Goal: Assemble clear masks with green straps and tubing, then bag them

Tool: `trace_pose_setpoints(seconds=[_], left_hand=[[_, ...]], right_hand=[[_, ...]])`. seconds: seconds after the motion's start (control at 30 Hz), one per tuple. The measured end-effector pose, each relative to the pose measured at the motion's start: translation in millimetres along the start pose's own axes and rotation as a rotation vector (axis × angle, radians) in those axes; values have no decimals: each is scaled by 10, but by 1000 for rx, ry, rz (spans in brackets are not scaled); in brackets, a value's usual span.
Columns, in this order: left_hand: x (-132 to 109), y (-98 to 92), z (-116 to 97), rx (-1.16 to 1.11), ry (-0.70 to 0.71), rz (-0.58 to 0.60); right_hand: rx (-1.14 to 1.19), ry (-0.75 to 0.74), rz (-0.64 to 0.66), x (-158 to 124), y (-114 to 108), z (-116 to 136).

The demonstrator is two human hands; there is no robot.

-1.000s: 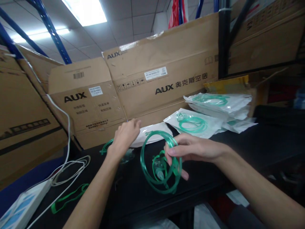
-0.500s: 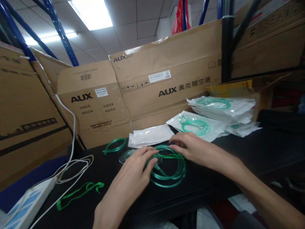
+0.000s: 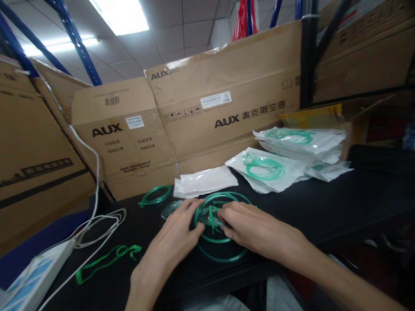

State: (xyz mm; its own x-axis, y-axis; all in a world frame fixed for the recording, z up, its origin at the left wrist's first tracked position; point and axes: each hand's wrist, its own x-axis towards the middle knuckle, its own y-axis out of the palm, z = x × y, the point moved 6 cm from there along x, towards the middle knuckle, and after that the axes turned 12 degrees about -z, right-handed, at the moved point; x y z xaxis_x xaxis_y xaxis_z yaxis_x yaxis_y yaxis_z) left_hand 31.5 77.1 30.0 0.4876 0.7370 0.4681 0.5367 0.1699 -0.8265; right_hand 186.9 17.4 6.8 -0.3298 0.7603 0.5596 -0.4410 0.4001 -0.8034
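A coil of green clear tubing [image 3: 223, 260] lies on the black tabletop in front of me. Inside its loops are a clear plastic piece, which looks like an oxygen mask [image 3: 203, 217], and a green strap [image 3: 212, 218]. My left hand [image 3: 175, 237] has its thumb and fingers closed around the coil's left side. From the right, my right hand [image 3: 248, 222] reaches over the coil with curled fingers pressed together beside the strap and clear piece; what they pinch is hidden. Another clear plastic piece [image 3: 170, 210] rests just behind my left hand.
A smaller green tubing coil [image 3: 155, 196] and a loose green strap [image 3: 108, 261] lie to the left. White packets [image 3: 205, 182] and packed green tubing sets [image 3: 264, 169] are behind. A power strip [image 3: 42, 268] with white cables stands at left. Cardboard [image 3: 227, 95] walls the back.
My right hand has moved left and down, from the coil's upper right to its middle. The loops have shifted towards my left hand, and a green strap now stands up among them.
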Motion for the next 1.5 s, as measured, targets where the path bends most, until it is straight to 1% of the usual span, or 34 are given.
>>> trace_pose_setpoints(seconds=[0.13, 0.2, 0.3, 0.43, 0.5, 0.6, 0.8, 0.97, 1.2, 1.3, 1.37, 1.43, 1.5], left_hand=[[1, -35, -25, 7, -68, -11], [-6, -38, -42, 6, -74, 11], [-33, -34, -27, -18, -86, 44], [-79, -34, 20, -124, -98, 114], [-93, -48, 39, -167, -127, 160], [-93, -75, 63, -157, -171, 209], [-72, -55, 92, -138, -127, 277], [-109, -61, 114, -127, -155, 321], [-122, -60, 102, -115, -144, 323], [-144, -75, 173, -75, -144, 335], [-162, -92, 236, -27, -169, 344], [-162, -112, 258, -6, -191, 321], [-131, -132, 185, -53, -161, 246]], right_hand=[[-13, -7, 17, -13, -150, 3], [-3, 0, 34, -19, -175, 11], [30, 45, 96, -24, -163, -2], [44, 106, 160, -12, -193, -47], [61, 137, 192, -2, -229, -67], [85, 175, 226, 20, -285, -78], [103, 226, 282, 52, -325, -111], [153, 235, 291, 58, -305, -203], [195, 244, 327, 89, -249, -257], [190, 232, 343, 96, -250, -322], [176, 234, 320, 92, -270, -404], [179, 226, 296, 82, -291, -471], [195, 202, 279, 79, -305, -489]])
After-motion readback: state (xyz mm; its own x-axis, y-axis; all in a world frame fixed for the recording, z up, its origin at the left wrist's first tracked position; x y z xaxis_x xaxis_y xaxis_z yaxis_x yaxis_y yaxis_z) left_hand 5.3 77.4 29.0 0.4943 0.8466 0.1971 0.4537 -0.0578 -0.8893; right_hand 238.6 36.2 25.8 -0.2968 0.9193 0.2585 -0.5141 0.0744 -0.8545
